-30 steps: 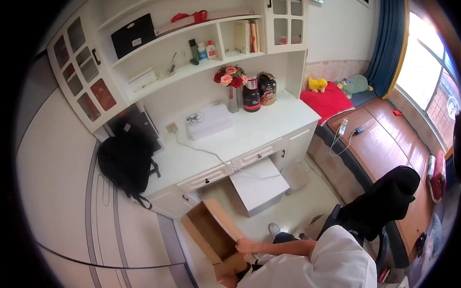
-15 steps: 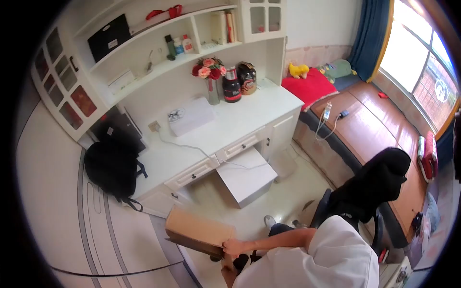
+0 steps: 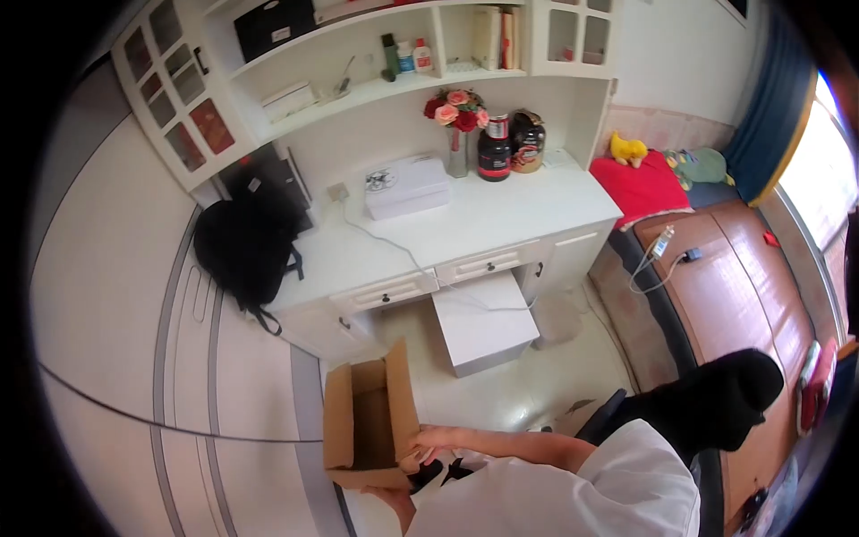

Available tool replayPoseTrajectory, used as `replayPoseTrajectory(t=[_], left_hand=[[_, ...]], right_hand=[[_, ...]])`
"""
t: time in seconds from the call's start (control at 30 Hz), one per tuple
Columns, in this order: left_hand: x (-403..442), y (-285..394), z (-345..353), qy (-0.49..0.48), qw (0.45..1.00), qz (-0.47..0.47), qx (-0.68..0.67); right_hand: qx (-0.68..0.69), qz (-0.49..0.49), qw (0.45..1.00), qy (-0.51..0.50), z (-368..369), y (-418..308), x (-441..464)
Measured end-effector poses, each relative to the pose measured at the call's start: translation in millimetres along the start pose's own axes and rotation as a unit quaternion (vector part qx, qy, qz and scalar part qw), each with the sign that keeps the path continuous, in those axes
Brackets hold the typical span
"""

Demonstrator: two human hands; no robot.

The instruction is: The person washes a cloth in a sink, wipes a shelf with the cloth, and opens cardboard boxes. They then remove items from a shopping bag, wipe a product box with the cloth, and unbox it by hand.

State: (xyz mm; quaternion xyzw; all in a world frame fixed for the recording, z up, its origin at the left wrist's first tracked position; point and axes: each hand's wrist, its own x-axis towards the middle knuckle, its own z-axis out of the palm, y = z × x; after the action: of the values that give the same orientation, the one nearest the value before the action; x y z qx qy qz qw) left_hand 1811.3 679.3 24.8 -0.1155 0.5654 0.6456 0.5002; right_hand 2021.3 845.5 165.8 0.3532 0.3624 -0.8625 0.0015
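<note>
A brown cardboard box (image 3: 407, 394) with its flaps spread is tilted so that its inside shows, and it looks bare within. My right hand (image 3: 433, 442) grips the near right corner of the box, fingers closed on the cardboard. Lower down, my left hand (image 3: 390, 501) is at the near edge, under a flap; its fingers are partly hidden but seem to hold the box.
A white desk (image 3: 523, 210) carries a white box (image 3: 407, 192), a flower vase and dark jars. A black backpack (image 3: 246, 259) lies at its left end. A white box-shaped stool (image 3: 483, 327) is underneath. A black chair (image 3: 707, 398) stands at right.
The cardboard box has been turned so its open top faces me; before, its closed side showed. Both hands stay on it. The view has shifted too.
</note>
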Motion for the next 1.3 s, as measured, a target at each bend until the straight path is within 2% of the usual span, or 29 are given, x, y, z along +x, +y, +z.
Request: replayPoseTrajectory(t=[0.1,0.13,0.17,0.2,0.23,0.27,0.33,0.37,0.4,0.47,0.53,0.6,0.67,0.7,0.73,0.77,0.8,0.83,0.87,0.9,0.93,0.97,1.0,1.07,1.13,1.17,1.2,1.23,1.3], left_hand=[[-7,-11,0,-0.020,0.998,0.009,-0.067],[-13,-17,-2,-0.021,0.997,0.015,-0.079],[-18,-24,-5,0.000,0.998,0.018,-0.067],[-28,-28,-1,0.038,0.998,0.017,-0.037],[-31,-29,7,0.241,0.952,-0.078,0.173],[-38,-31,7,0.242,0.951,-0.078,0.177],[-52,-35,8,0.159,0.952,-0.060,0.253],[-68,-27,21,0.161,0.951,-0.061,0.257],[-92,-12,50,0.056,0.979,-0.105,0.166],[-127,6,93,-0.154,0.969,-0.191,-0.023],[-108,-4,91,-0.192,0.967,-0.163,-0.048],[-70,-14,71,-0.227,0.961,-0.139,-0.069],[-28,-27,37,-0.109,0.983,-0.110,-0.103],[-35,-25,42,-0.070,0.994,-0.041,-0.078],[-33,-26,42,-0.067,0.994,-0.042,-0.078],[-34,-20,39,0.057,0.994,0.094,0.015],[-33,-13,32,0.177,0.952,0.226,0.109],[-12,-3,1,0.262,0.889,0.287,0.244],[7,3,-26,0.335,0.797,0.338,0.371],[0,8,-27,0.337,0.797,0.335,0.372],[-13,18,-28,0.317,0.725,0.422,0.443],[-30,30,-23,0.291,0.639,0.501,0.505],[-54,42,-5,0.294,0.640,0.499,0.505],[-95,62,36,0.183,0.701,0.419,0.547],[-102,75,42,0.170,0.718,0.322,0.594],[-106,79,46,0.113,0.734,0.347,0.573],[-110,80,45,0.055,0.747,0.369,0.550],[-108,80,35,0.061,0.748,0.365,0.551],[-104,85,20,0.027,0.797,0.339,0.500]], right_hand=[[-0.017,-0.027,0.996,0.086,-11,14,-3],[-0.022,-0.023,0.996,0.078,-14,27,11],[0.029,-0.097,0.994,0.040,-22,53,43],[0.084,-0.168,0.982,0.002,-17,55,41],[0.085,-0.165,0.983,-0.001,-15,59,35],[0.036,-0.173,0.984,0.032,5,27,-8],[-0.008,-0.180,0.981,0.066,14,18,-34],[-0.051,-0.176,0.980,0.074,15,32,-27],[-0.095,-0.172,0.977,0.081,13,40,-23],[-0.067,-0.132,0.988,0.052,15,42,-36],[-0.041,-0.098,0.994,0.024,10,44,-44],[-0.004,-0.226,0.974,0.023,13,60,-50],[0.031,-0.233,0.972,0.019,3,91,-29],[0.061,-0.239,0.969,0.013,-2,102,-22],[0.063,-0.237,0.969,0.012,-5,90,-39],[0.049,-0.051,0.997,0.011,-9,80,-59],[0.031,0.137,0.990,0.007,-13,66,-83],[-0.079,0.094,0.990,-0.076,-21,61,-98],[-0.079,0.096,0.989,-0.077,-24,41,-110],[-0.263,-0.012,0.965,-0.007,-25,19,-124],[-0.436,-0.119,0.890,0.063,-26,9,-132],[-0.480,-0.234,0.828,0.167,-33,17,-115],[-0.511,-0.344,0.742,0.264,-36,24,-92],[-0.597,-0.442,0.590,0.316,-40,-11,-74],[-0.690,-0.391,0.483,0.370,-35,-29,-50],[-0.689,-0.395,0.489,0.360,-34,-34,-44],[-0.703,-0.408,0.471,0.342,-34,-38,-39],[-0.717,-0.420,0.450,0.327,-34,-37,-33],[-0.697,-0.460,0.463,0.297,-37,-27,-22]])
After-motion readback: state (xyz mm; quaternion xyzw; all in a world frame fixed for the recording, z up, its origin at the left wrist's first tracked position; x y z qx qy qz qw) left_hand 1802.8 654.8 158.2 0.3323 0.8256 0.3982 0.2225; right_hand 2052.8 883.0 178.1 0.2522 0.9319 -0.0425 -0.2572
